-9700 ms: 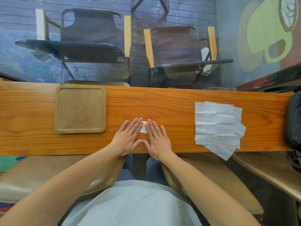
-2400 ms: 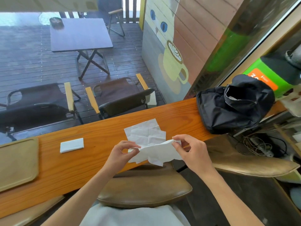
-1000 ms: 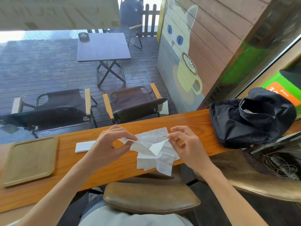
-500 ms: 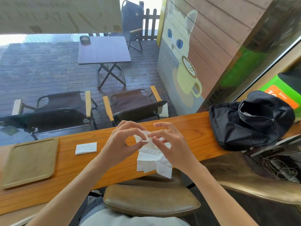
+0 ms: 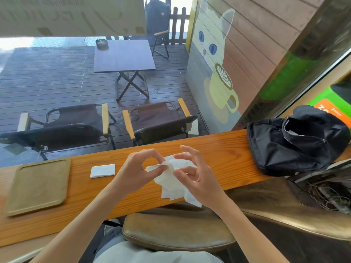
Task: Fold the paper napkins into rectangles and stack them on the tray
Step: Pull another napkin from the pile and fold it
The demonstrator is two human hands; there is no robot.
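Above the counter's [image 5: 218, 158] near edge I see a loose napkin [image 5: 171, 185], pinched by left hand [image 5: 140, 168] and right hand [image 5: 195, 177] at its top, prob. to line up corners; its tail overhangs. One folded napkin [image 5: 102, 170] lies beside the tray [image 5: 38, 186], w/ bare wood between; bag [image 5: 296, 141] blocks the right.

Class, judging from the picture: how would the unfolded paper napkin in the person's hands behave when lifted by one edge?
The unfolded napkin looks floppy: it sags and crumples below the left hand pinching it. Probably very light, since a fingertip pinch holds it. Likely tears easily, being thin.
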